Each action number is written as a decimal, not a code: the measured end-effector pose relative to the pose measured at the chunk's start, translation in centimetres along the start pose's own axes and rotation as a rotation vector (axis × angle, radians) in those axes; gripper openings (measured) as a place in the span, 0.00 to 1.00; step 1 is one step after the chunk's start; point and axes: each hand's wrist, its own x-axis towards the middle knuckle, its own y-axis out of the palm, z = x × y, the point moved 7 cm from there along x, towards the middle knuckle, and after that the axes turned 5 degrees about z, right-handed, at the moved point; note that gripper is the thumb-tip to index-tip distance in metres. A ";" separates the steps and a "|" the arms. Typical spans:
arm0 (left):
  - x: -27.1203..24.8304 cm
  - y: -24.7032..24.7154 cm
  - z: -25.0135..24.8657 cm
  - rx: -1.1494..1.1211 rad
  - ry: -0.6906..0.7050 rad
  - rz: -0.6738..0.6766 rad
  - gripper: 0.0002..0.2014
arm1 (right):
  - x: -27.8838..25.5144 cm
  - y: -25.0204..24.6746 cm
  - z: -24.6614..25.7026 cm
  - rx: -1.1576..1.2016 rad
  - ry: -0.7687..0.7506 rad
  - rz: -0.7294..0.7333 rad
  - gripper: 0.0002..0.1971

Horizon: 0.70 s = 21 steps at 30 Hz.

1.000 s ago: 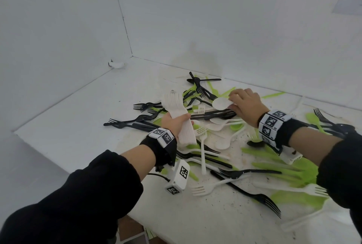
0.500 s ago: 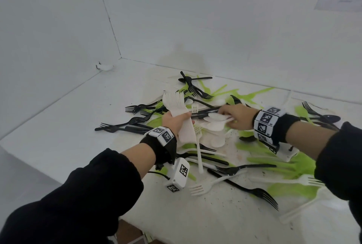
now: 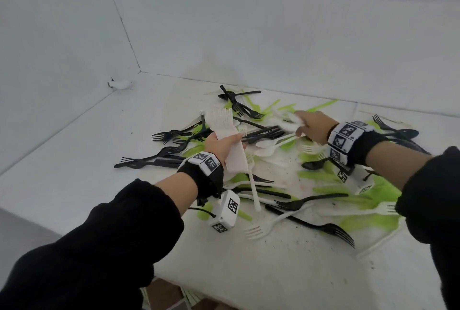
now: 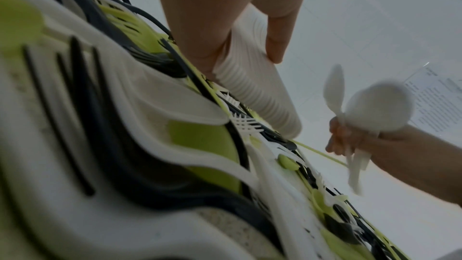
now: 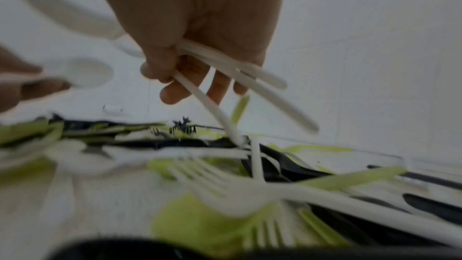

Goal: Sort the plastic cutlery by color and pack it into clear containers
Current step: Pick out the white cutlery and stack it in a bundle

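Left hand point(image 3: 222, 145) clamps a thick stack of nested white plastic forks point(image 3: 225, 135) above the mixed white, black and green pile point(image 3: 286, 168); right hand point(image 3: 312, 127) curls round a few white plastic spoons point(image 4: 370, 110). Early days: black and green untouched, no containers visible. Bare table point(image 3: 104, 145) lies left; walls close far.

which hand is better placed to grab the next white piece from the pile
Right hand: it hovers over the mixed plastic cutlery pile holding a few white plastic spoons. Left hand grips a full stack of white forks.
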 end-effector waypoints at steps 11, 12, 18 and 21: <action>0.1 -0.5 0.4 0.027 -0.008 0.087 0.08 | 2.7 2.9 4.1 -0.311 0.006 0.253 0.09; 0.2 -0.8 0.5 0.021 -0.013 0.087 0.08 | 3.0 3.4 3.9 -0.343 0.025 0.280 0.10; 0.9 -1.9 0.2 0.025 -0.026 0.098 0.09 | 3.7 4.4 3.7 -0.402 -0.007 0.288 0.15; 1.1 -2.0 0.4 0.029 -0.035 0.108 0.09 | 4.0 4.9 3.4 -0.361 0.021 0.267 0.15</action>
